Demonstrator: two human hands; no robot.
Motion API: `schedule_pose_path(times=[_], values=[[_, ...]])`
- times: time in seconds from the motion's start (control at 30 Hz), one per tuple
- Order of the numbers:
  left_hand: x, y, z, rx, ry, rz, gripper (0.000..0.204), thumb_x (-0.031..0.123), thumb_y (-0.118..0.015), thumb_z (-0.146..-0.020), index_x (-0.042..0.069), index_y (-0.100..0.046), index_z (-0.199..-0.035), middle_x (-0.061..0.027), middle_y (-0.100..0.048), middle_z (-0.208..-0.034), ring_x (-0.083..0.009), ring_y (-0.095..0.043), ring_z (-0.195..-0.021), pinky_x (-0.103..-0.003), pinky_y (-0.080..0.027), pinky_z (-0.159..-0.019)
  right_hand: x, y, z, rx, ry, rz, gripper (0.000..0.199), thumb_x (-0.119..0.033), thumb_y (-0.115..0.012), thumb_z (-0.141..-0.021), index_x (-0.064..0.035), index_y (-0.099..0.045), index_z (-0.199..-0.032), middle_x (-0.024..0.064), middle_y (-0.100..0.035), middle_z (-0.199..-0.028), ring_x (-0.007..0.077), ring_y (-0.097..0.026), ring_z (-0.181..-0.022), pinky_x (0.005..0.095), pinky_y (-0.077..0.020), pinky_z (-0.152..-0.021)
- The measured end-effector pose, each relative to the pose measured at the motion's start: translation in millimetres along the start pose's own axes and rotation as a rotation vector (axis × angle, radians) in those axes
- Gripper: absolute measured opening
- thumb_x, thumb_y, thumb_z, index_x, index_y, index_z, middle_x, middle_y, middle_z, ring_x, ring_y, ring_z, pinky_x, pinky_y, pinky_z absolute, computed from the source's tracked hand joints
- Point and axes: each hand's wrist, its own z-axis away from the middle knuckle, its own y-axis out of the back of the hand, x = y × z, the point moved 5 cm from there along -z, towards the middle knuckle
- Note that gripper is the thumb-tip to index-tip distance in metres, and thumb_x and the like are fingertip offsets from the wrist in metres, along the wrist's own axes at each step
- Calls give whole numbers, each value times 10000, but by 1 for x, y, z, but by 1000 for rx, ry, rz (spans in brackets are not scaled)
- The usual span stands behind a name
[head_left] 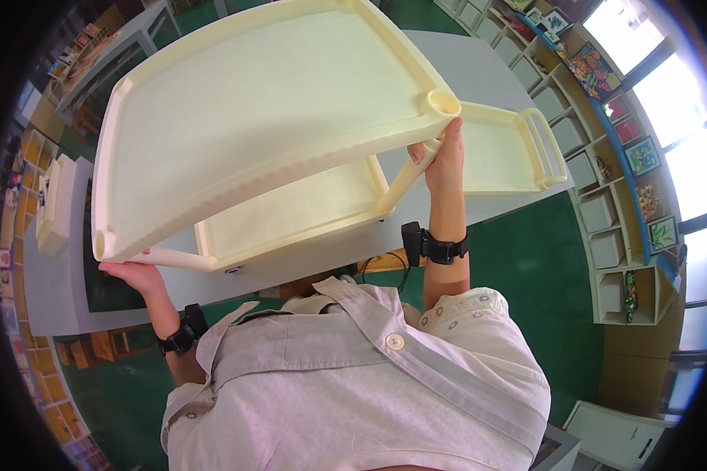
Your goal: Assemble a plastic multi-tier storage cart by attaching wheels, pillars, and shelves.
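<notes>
A large cream plastic tray (267, 110) with a raised rim and round corner sockets is held up in front of me, tilted. Cream tubular posts run from its near corners down to a second cream tray (298, 208) below, partly hidden by it. My right hand (445, 161) grips the upper tray's near right corner, with fingers around the post there. At the near left corner, my left hand (137, 276) grips the tray from below with its thumb sticking out; its other fingers are mostly hidden. To the right lies another cream tray (499, 149) with a handle loop.
These trays are over a grey table (456, 59). A cream boxy object (57, 204) sits at the left. Low shelves with white bins (593, 212) and framed pictures line the right side; a white cabinet (613, 436) stands lower right. The floor (526, 267) is green.
</notes>
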Motion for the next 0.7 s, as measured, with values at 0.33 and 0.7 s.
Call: schedule_pose_path(times=[0.33,0.7], values=[[-1,1,0,30,-16,8,714,661,-176,-797,114,-347,-1223,-58,-519,-990,-116,-454,-581,-240,-369,-465,-9,0,-7,181,-252,-250,548,-525,-343,-840,-40,-511,-1029,59,-586,-822,158,-536,-639,297,-428,-577],[1,-2,2,28,-50,-11,710,654,-185,-803,100,-353,-1214,-45,-506,-1007,-105,-456,-622,-225,-354,-469,-10,-2,-2,453,-132,-256,435,-435,-370,-857,-52,-499,-1019,41,-560,-918,156,-530,-871,299,-422,-772]])
